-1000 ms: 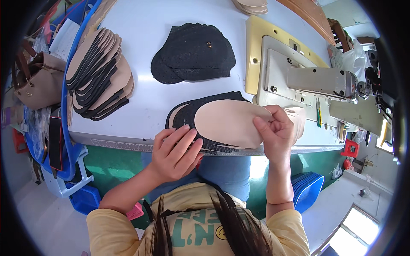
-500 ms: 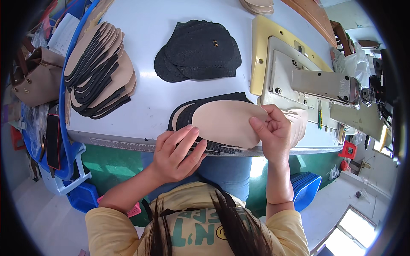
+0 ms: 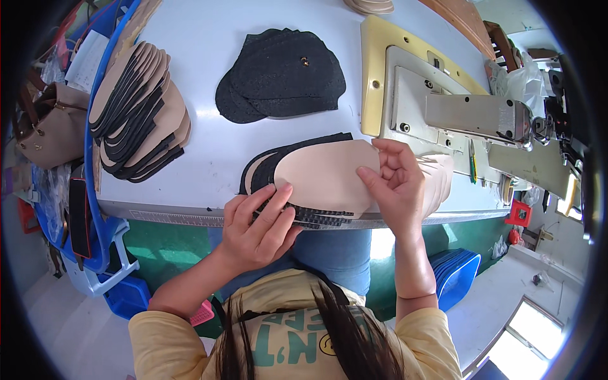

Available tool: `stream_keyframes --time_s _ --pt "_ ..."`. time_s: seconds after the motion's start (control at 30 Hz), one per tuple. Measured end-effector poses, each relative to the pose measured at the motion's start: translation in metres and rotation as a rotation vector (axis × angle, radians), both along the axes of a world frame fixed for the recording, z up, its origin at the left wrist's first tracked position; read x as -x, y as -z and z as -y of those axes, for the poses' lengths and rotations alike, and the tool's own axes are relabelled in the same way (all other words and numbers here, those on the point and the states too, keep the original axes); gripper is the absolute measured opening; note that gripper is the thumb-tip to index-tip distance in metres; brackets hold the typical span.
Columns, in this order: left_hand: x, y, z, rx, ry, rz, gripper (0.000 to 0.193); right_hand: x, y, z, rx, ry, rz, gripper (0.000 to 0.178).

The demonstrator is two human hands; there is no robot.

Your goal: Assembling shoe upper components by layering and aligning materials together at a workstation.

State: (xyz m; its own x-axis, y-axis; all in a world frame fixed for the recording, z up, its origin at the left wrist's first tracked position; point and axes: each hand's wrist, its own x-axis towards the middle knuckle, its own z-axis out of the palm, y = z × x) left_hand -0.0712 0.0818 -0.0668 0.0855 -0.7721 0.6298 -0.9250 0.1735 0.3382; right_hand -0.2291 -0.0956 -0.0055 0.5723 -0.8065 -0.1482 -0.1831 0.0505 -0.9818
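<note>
A beige, smooth cut piece [image 3: 326, 174] with a rounded left end lies over a stack of black textured pieces [image 3: 256, 166] at the table's near edge. My right hand [image 3: 400, 187] holds its right end, thumb on the face and fingers curled at the far corner. My left hand [image 3: 258, 228] has its fingers stretched out and apart; their tips touch the beige piece's left end and the stack's near edge. The left thumb is mostly hidden. Partly behind my right hand is a fanned pile of beige pieces [image 3: 437, 180].
A fanned pile of black and beige pieces [image 3: 136, 117] lies at the left. Farther back sits a black stack [image 3: 285, 79] with a small gold-coloured thing on top. A sewing machine [image 3: 472, 117] occupies the right. A ruler strip [image 3: 161, 216] runs along the front edge.
The whole view has shifted slightly left. The beige piece's right end has come more into sight as my right fingers shifted along its edge. My left hand remains at the left end.
</note>
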Motion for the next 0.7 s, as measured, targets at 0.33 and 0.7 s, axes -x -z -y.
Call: stream_keyframes --time_s 0.33,0.7 --pt "0.006 -0.014 0.001 -0.161 -0.112 0.179 0.045 -0.003 0.005 -0.043 1.127 -0.537 -0.449 0.091" --pt "-0.056 -0.075 0.061 -0.194 0.193 -0.234 0.023 0.068 -0.028 -0.006 0.940 -0.100 -0.489 0.044"
